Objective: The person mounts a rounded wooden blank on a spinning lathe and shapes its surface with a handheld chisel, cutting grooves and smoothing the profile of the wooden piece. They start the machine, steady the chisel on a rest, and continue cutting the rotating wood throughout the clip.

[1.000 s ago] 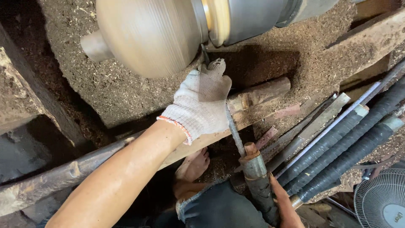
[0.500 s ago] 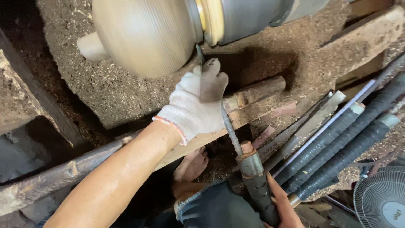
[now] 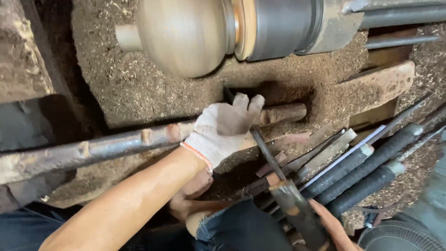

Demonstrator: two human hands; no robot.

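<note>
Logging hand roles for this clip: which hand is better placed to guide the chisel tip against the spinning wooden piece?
Left. The gloved left hand rests on the chisel's blade just below the wooden piece; the right hand sits back at the handle.

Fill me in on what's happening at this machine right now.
A person is turning wood on a lathe. The gloved left hand lies over the long metal turning tool, steadying it on the tool rest bar, while the bare right hand grips its handle low in the frame. The tool tip sits just below the rounded wooden workpiece, apparently off it. Sawdust covers the bed; spare tools lie alongside.
</note>
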